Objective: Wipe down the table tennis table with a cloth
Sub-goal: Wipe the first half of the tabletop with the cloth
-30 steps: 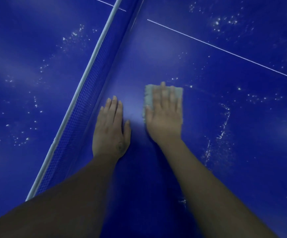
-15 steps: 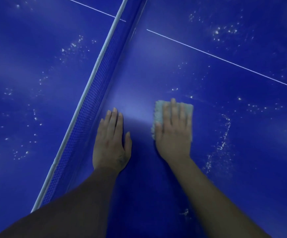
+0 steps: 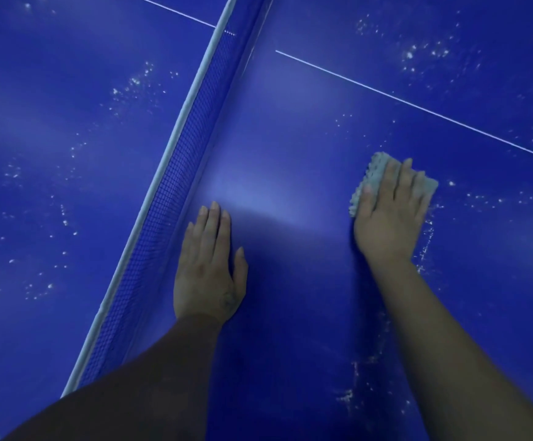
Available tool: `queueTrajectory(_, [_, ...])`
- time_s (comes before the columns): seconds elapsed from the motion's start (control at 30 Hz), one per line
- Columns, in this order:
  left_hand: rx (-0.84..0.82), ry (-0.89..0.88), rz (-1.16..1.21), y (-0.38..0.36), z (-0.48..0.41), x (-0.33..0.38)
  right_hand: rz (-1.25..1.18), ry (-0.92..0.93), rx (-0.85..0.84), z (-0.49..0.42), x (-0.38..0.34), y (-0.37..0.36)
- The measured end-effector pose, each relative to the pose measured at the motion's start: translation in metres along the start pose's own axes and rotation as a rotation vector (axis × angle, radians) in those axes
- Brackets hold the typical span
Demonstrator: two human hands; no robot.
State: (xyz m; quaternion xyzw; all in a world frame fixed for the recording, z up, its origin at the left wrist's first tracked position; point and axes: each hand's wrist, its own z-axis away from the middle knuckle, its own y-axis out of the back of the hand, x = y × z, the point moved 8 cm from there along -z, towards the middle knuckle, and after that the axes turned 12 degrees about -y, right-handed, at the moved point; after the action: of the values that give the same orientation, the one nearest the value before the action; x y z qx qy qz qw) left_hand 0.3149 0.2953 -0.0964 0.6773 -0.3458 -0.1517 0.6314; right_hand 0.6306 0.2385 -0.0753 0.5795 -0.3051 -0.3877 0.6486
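The blue table tennis table [image 3: 290, 128] fills the view, dotted with white specks. My right hand [image 3: 389, 218] lies flat with straight fingers on a pale grey fluffy cloth [image 3: 374, 173], pressing it onto the table surface right of centre. Part of the cloth shows beyond my fingertips and along my thumb side. My left hand [image 3: 209, 268] rests flat, palm down, on the table close to the net, holding nothing.
The blue net [image 3: 182, 173] with its white top band runs diagonally from bottom left to top centre, just left of my left hand. A thin white centre line [image 3: 418, 105] crosses the near half. White crumbs [image 3: 424, 246] lie beside my right wrist and across both halves.
My right hand has slid the cloth to the right, away from my left hand and towards the line of crumbs. My left hand stays flat by the net.
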Motion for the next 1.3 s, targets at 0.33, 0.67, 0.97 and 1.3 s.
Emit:
queueTrajectory(0.33, [0.002, 0.006, 0.024, -0.001, 0.0, -0.001, 0.018, 0.435, 0.072, 0.035, -0.076, -0.01])
queueTrajectory(0.67, [0.005, 0.004, 0.028, -0.002, 0.0, -0.001, -0.03, 0.534, 0.069, 0.053, -0.198, -0.018])
queueTrajectory(0.97, [-0.016, 0.003, 0.033, -0.002, -0.002, 0.0, -0.032, 0.074, 0.125, -0.065, -0.094, 0.0])
queueTrajectory(1.3, [-0.007, 0.004, 0.039, 0.003, -0.004, 0.002, -0.008, 0.47, 0.003, -0.005, -0.2, -0.016])
